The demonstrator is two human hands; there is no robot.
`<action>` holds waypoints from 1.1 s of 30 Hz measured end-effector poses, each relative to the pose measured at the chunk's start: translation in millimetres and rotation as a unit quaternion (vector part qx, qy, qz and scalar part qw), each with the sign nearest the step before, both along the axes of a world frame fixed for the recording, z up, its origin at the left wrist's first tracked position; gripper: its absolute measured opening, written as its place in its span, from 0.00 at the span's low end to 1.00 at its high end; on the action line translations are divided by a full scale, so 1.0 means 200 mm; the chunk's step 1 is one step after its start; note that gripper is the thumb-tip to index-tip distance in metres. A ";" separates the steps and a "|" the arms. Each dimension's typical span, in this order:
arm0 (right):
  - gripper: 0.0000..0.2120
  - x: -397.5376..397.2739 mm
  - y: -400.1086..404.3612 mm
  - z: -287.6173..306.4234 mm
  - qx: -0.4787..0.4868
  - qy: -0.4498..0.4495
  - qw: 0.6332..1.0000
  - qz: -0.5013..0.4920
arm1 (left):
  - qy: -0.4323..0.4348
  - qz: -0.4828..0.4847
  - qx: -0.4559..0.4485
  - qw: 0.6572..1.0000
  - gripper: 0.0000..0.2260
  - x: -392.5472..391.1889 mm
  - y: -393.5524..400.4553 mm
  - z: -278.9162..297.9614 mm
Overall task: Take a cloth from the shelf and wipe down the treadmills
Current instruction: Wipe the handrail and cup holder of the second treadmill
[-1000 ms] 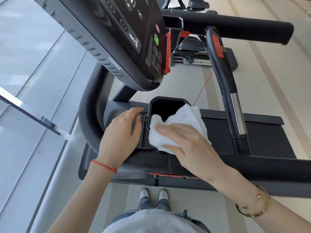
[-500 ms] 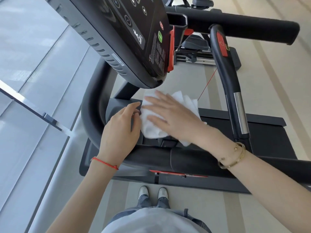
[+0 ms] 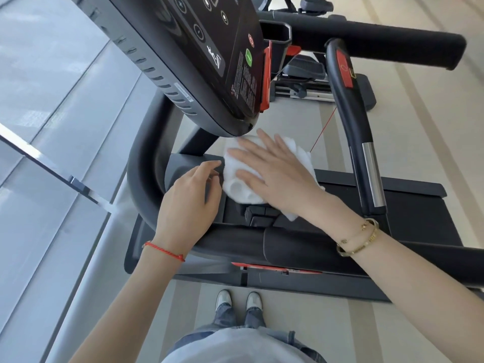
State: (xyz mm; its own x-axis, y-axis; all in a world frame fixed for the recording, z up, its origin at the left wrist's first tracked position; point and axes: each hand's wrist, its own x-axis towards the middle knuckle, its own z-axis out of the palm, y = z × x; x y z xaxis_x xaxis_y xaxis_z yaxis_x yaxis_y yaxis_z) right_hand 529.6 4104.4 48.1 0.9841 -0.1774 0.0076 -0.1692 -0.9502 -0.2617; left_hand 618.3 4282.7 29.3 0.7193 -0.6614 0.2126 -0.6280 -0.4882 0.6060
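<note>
A white cloth [image 3: 239, 188] lies bunched over the cup holder of the black treadmill [image 3: 416, 203], just under the lower edge of its console [image 3: 199, 56]. My right hand [image 3: 275, 174] presses flat on the cloth with fingers spread, covering most of it. My left hand [image 3: 188, 203] rests beside it on the grey tray [image 3: 178, 169], fingertips touching the cloth's left edge, holding nothing. The cup holder itself is hidden under the cloth.
A curved black handrail [image 3: 142, 176] wraps the left side; an upright grip with a steel sensor [image 3: 372, 174] stands to the right. A long padded bar [image 3: 379, 45] crosses the top. A glass wall with a metal rail [image 3: 78, 186] runs along the left. My shoes [image 3: 238, 301] stand on the floor below.
My right hand slid the cloth from the front rim of the cup holder up and over it toward the console, flattening out. My left hand stayed beside it.
</note>
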 end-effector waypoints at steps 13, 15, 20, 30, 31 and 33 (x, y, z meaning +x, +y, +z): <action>0.25 -0.16 -0.11 -0.07 0.159 -0.069 0.969 -0.179 | 0.027 -0.048 -0.009 0.998 0.15 0.00 -0.09 0.01; 0.23 -0.10 -0.15 -0.06 0.181 -0.054 0.965 -0.183 | 0.033 -0.054 0.000 0.998 0.16 0.00 -0.12 0.00; 0.20 -0.04 -0.20 -0.04 0.184 -0.021 0.967 -0.176 | 0.028 -0.051 0.013 0.998 0.19 0.00 -0.18 -0.01; 0.21 -0.10 -0.20 -0.03 0.279 0.012 0.931 -0.235 | 0.029 -0.061 0.020 0.998 0.21 0.02 -0.18 -0.04; 0.18 -0.06 -0.22 -0.01 0.268 0.021 0.936 -0.228 | 0.030 -0.063 0.020 0.997 0.21 0.02 -0.18 -0.04; 0.14 -0.04 -0.24 0.00 0.273 0.023 0.935 -0.225 | 0.031 -0.068 0.019 0.997 0.21 0.02 -0.18 -0.04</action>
